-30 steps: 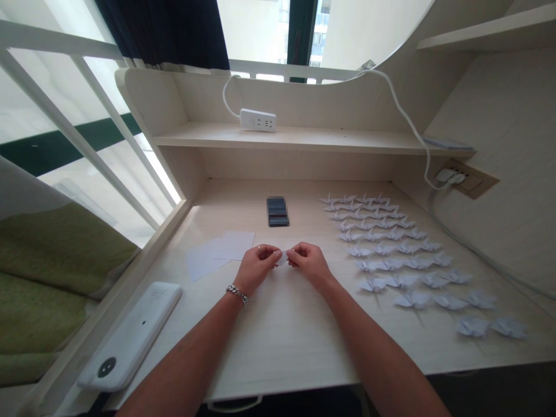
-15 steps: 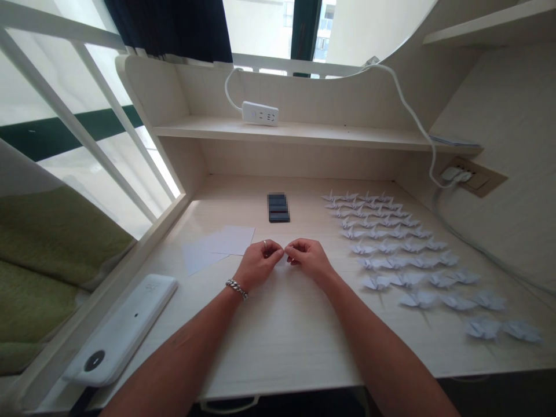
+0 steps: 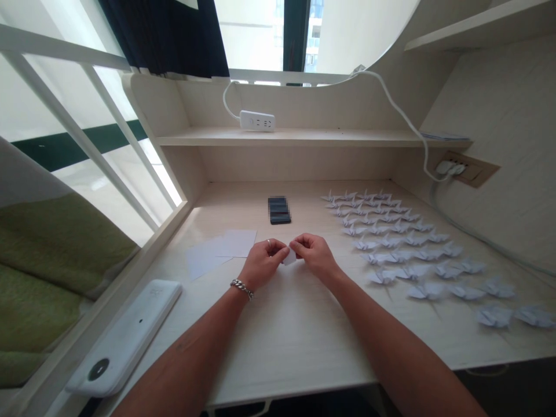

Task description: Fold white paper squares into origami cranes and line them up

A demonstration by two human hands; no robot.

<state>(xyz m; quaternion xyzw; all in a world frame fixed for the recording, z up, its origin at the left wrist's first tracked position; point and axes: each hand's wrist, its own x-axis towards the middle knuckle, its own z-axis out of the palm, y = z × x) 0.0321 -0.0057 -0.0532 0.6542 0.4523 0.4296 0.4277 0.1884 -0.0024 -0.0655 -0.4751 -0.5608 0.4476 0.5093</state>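
A small piece of folded white paper [image 3: 289, 256] is pinched between my two hands above the middle of the desk. My left hand [image 3: 264, 260] grips its left side with thumb and fingers, a ring on one finger and a chain bracelet at the wrist. On the other side, my right hand [image 3: 313, 253] pinches the upper right part of the paper. Fingers hide much of its shape. Flat white paper sheets [image 3: 238, 242] lie overlapping just left of my left hand. Rows of folded paper cranes [image 3: 393, 242] stand to the right of my right hand.
Beyond my hands lies a dark phone-like object [image 3: 278, 210], its face pixelated. A long white device [image 3: 125, 336] with a round dark spot rests at the left edge. The shelf [image 3: 313, 141] holds a white power strip [image 3: 257, 121]. A cable [image 3: 402, 113] runs to the wall socket [image 3: 471, 168].
The white paper between my fingers has turned more into view. My right hand has shifted slightly up and right, and the whole view has moved a little.
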